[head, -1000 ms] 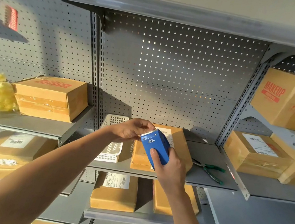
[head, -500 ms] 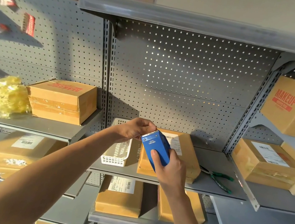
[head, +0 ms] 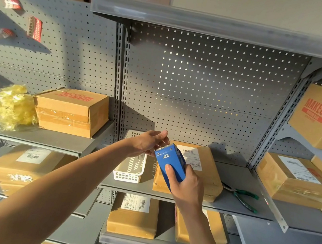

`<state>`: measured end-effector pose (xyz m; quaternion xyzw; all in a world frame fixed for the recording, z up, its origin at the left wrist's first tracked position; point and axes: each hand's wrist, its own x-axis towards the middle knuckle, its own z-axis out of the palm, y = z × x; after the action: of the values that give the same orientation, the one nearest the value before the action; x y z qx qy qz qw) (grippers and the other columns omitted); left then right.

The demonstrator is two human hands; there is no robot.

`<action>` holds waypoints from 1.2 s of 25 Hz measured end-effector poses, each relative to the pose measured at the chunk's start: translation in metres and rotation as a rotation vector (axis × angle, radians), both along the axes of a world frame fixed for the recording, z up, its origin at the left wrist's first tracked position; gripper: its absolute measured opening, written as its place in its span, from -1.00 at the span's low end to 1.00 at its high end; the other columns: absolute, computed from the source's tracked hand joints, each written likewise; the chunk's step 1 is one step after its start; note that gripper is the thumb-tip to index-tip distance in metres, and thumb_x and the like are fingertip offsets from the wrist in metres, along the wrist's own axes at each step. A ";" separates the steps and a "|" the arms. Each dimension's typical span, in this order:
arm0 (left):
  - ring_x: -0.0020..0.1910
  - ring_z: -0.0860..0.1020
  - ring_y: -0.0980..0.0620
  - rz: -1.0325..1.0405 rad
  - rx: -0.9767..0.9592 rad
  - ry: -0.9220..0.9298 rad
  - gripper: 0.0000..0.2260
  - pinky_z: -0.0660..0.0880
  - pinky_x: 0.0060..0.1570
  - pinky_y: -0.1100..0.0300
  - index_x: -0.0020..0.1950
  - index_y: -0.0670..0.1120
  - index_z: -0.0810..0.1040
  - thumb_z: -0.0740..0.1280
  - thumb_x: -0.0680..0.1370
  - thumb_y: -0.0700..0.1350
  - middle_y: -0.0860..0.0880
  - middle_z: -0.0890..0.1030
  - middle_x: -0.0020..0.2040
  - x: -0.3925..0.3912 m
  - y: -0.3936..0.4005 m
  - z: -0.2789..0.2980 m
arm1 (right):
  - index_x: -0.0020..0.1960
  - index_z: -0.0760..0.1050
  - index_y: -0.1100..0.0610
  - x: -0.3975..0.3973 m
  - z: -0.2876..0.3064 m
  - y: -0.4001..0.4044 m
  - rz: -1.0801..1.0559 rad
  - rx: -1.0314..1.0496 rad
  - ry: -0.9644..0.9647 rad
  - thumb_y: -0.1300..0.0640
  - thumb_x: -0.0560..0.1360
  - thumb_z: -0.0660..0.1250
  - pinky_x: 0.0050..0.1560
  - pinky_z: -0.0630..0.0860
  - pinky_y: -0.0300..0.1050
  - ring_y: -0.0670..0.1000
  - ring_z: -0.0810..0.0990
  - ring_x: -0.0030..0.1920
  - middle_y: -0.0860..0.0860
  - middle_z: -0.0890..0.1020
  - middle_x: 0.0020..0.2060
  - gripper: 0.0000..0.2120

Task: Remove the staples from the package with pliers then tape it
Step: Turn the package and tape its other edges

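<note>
A flat cardboard package (head: 209,170) with a white label lies on the middle grey shelf (head: 227,203). My right hand (head: 186,185) grips a blue tape dispenser (head: 170,164) in front of the package's left end, serrated edge up. My left hand (head: 149,143) reaches to that serrated edge, fingertips pinching at it; any tape between them is too thin to see. Green-handled pliers (head: 242,197) lie on the shelf right of the package, apart from both hands.
A white plastic basket (head: 130,169) stands left of the package. Other cardboard boxes fill the shelves left (head: 70,111), right (head: 296,180) and below (head: 132,217). A yellow crumpled wad (head: 11,105) lies at far left. Perforated panel behind.
The view has shifted, so everything sits further right and lower. My left fingers have spread a little at the dispenser's top edge. The dispenser stays in my right hand.
</note>
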<state>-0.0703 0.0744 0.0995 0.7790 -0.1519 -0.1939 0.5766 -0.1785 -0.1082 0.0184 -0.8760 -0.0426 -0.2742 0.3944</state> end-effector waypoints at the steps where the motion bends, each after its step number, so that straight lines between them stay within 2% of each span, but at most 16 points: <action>1: -0.03 0.58 0.01 -0.011 0.000 0.001 -0.56 0.51 -0.04 0.13 0.08 -0.11 0.52 0.19 0.61 0.27 -0.08 0.62 -0.01 0.000 0.001 0.000 | 0.17 0.45 0.02 0.000 0.000 0.000 -0.002 0.001 0.002 -0.67 0.40 -0.03 -0.25 0.57 -0.32 -0.13 0.63 -0.20 -0.18 0.57 -0.09 -0.17; 2: -0.07 0.58 0.04 -0.034 -0.007 -0.001 -0.62 0.51 -0.10 0.18 0.09 -0.11 0.52 0.26 0.60 0.21 -0.06 0.63 -0.04 0.000 0.002 0.000 | 0.17 0.46 0.02 0.000 0.000 0.000 -0.004 0.001 0.002 -0.66 0.41 -0.03 -0.25 0.58 -0.30 -0.12 0.64 -0.19 -0.18 0.58 -0.08 -0.17; 4: -0.13 0.58 0.09 -0.085 -0.038 -0.015 -0.83 0.51 -0.23 0.27 0.08 -0.13 0.51 0.37 0.61 -0.05 -0.03 0.63 -0.09 0.002 0.004 0.000 | 0.18 0.46 0.03 0.000 -0.002 -0.001 -0.007 -0.006 0.005 -0.65 0.42 -0.01 -0.25 0.59 -0.30 -0.13 0.65 -0.18 -0.17 0.59 -0.07 -0.19; 6: -0.16 0.59 0.14 -0.090 -0.037 -0.059 -0.94 0.51 -0.29 0.30 0.06 -0.15 0.52 0.35 0.61 -0.24 0.00 0.63 -0.11 0.005 0.006 -0.002 | 0.16 0.46 0.02 0.000 -0.004 -0.002 -0.022 -0.015 0.013 -0.64 0.43 0.00 -0.27 0.57 -0.30 -0.13 0.64 -0.20 -0.16 0.61 -0.09 -0.21; 8: -0.23 0.57 0.18 -0.056 -0.021 -0.108 -0.97 0.48 -0.33 0.34 0.04 -0.16 0.53 0.33 0.62 -0.22 0.03 0.63 -0.15 0.003 0.004 -0.003 | 0.10 0.48 0.02 0.000 -0.005 -0.003 -0.057 -0.031 0.015 -0.62 0.44 0.01 -0.28 0.57 -0.23 -0.09 0.63 -0.23 -0.13 0.63 -0.14 -0.25; 11: -0.23 0.55 0.15 -0.033 -0.049 -0.155 -0.96 0.45 -0.33 0.34 0.00 -0.18 0.56 0.34 0.61 -0.21 -0.05 0.61 -0.10 0.004 -0.001 -0.005 | 0.04 0.49 0.02 0.001 -0.006 -0.004 -0.093 -0.063 0.034 -0.58 0.45 0.05 -0.28 0.56 -0.13 -0.03 0.63 -0.23 -0.09 0.64 -0.17 -0.31; 14: -0.17 0.59 0.07 -0.006 -0.095 -0.211 -0.96 0.47 -0.25 0.31 -0.02 -0.28 0.59 0.34 0.58 -0.33 -0.16 0.63 -0.08 0.008 -0.004 -0.011 | 0.01 0.48 0.04 0.001 -0.007 -0.007 -0.111 -0.077 0.043 -0.54 0.46 0.08 -0.32 0.46 -0.22 -0.03 0.61 -0.25 -0.08 0.63 -0.20 -0.35; 17: -0.21 0.63 0.15 0.020 -0.103 -0.253 -0.91 0.51 -0.20 0.37 0.02 -0.43 0.56 0.30 0.55 -0.47 -0.18 0.63 -0.12 0.009 -0.008 -0.015 | 0.00 0.47 0.04 0.000 -0.005 -0.008 -0.116 -0.080 0.066 -0.56 0.48 0.09 -0.28 0.55 -0.15 -0.02 0.62 -0.24 -0.06 0.64 -0.18 -0.34; 19: -0.20 0.64 0.17 0.044 -0.083 -0.282 -0.91 0.53 -0.15 0.36 0.02 -0.45 0.57 0.31 0.55 -0.46 -0.16 0.64 -0.13 0.012 -0.011 -0.018 | 0.00 0.46 0.03 0.000 -0.003 -0.009 -0.120 -0.092 0.084 -0.54 0.47 0.10 -0.26 0.59 -0.12 -0.02 0.63 -0.23 -0.06 0.64 -0.17 -0.37; 24: -0.18 0.65 0.16 0.115 -0.012 -0.346 -0.93 0.57 -0.04 0.30 -0.02 -0.36 0.64 0.42 0.51 -0.37 -0.12 0.68 -0.14 0.019 -0.017 -0.027 | 0.03 0.45 0.02 -0.005 -0.002 -0.013 -0.114 -0.099 0.092 -0.51 0.46 0.11 -0.28 0.59 -0.22 -0.06 0.64 -0.23 -0.09 0.64 -0.12 -0.40; 27: -0.25 0.62 0.26 0.145 0.043 -0.382 -0.93 0.54 -0.10 0.38 -0.04 -0.30 0.67 0.45 0.50 -0.33 -0.11 0.68 -0.16 0.018 -0.025 -0.029 | 0.02 0.46 0.01 -0.010 -0.004 -0.015 -0.118 -0.090 0.100 -0.55 0.46 0.08 -0.28 0.63 -0.14 -0.06 0.65 -0.25 -0.10 0.64 -0.14 -0.37; 30: -0.19 0.62 0.13 0.171 0.105 -0.374 -0.92 0.51 -0.11 0.36 -0.03 -0.25 0.69 0.47 0.50 -0.27 -0.10 0.70 -0.13 0.017 -0.031 -0.031 | -0.01 0.45 -0.01 -0.015 -0.005 -0.017 -0.137 -0.105 0.103 -0.56 0.47 0.07 -0.36 0.53 -0.25 -0.09 0.62 -0.29 -0.13 0.61 -0.19 -0.38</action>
<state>-0.0529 0.0433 0.0685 0.8404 -0.1793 -0.0038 0.5114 -0.1930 -0.1255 0.0134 -0.9092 0.0236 -0.2527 0.3301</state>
